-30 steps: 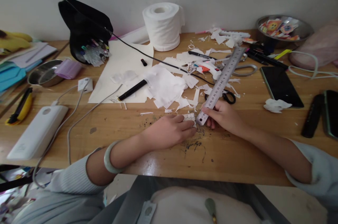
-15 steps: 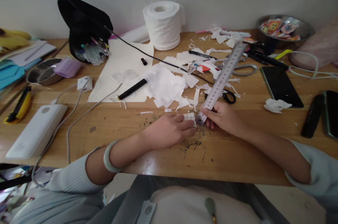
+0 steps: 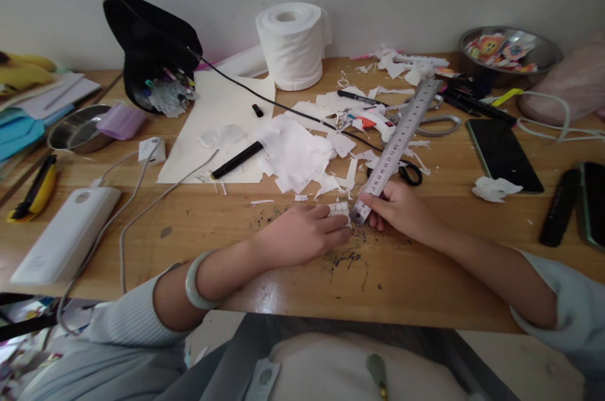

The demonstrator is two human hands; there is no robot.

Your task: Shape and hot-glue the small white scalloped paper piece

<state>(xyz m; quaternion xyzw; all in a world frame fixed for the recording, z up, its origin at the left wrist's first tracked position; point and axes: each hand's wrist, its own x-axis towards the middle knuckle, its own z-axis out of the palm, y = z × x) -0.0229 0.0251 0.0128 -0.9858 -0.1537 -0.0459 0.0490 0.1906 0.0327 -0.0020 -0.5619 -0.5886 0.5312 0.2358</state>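
My right hand (image 3: 401,207) is closed around the lower end of a metal ruler (image 3: 394,149), its thumb on top of the scale. The ruler slants away from me, its far end over the clutter at the back. Just left of that lower end, my left hand (image 3: 307,234) has its fingers over a small white piece (image 3: 338,208) with circles drawn on it, keeping hold of it at the table. The fingers cover part of the piece. Scissors (image 3: 411,172) with black handles lie partly under the ruler.
Paper scraps (image 3: 297,152) and a black marker (image 3: 236,160) lie beyond my hands. A tissue roll (image 3: 290,48) stands at the back. A phone (image 3: 503,155) and a steel bowl (image 3: 553,63) are to the right, a white power bank (image 3: 66,237) with cables to the left.
The ruler's far end has shifted very slightly. Both hands keep their places and their holds.
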